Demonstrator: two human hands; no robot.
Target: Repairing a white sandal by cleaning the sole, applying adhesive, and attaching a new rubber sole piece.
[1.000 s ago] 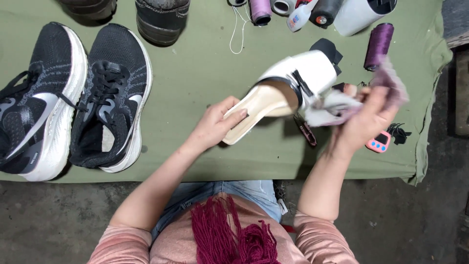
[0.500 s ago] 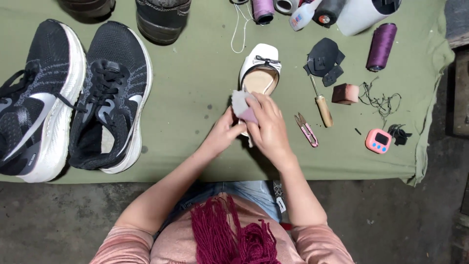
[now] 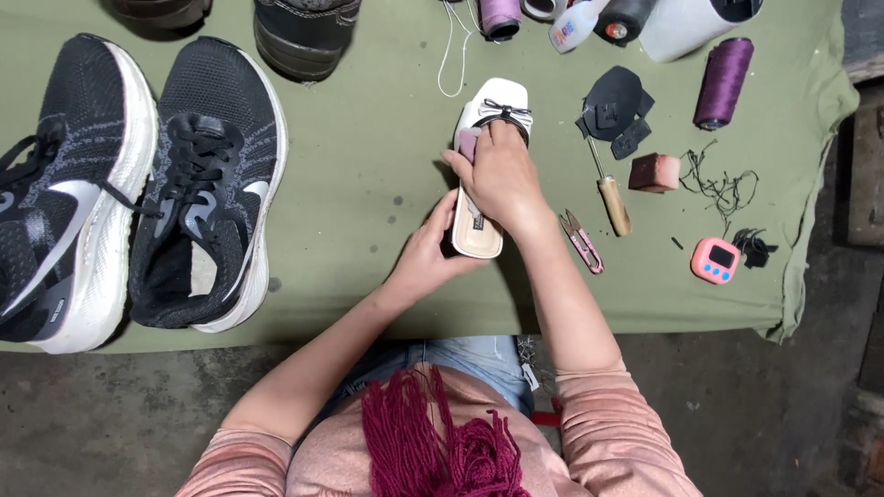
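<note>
Since the earlier frame, both my hands have slid up along the sandal, which now lies flat on the cloth with its toe pointing away from me, instead of sitting hidden under my fingers near the heel.

Biggest first: the green cloth (image 3: 368,166) covers the whole work surface, and the pair of black running shoes (image 3: 138,184) lies at its left side, well apart from my work. The white sandal (image 3: 481,175) rests in the middle, its beige insole facing up. My left hand (image 3: 431,258) cups the heel end from the side, fingers curled on it to hold it steady. My right hand (image 3: 502,175) lies over the front strap, pinching a small mauve cloth (image 3: 468,145) against the white upper just beside the little bow (image 3: 506,112). To the right lie a purple thread spool (image 3: 723,83), an awl with a wooden handle (image 3: 608,193), thread snips (image 3: 582,241) and a pink timer (image 3: 715,260) — none touched.

I judge this as the wiping step — rubbing the strap clean. Next calls for short strokes with light pressure, my left keeping the heel from sliding.
</note>
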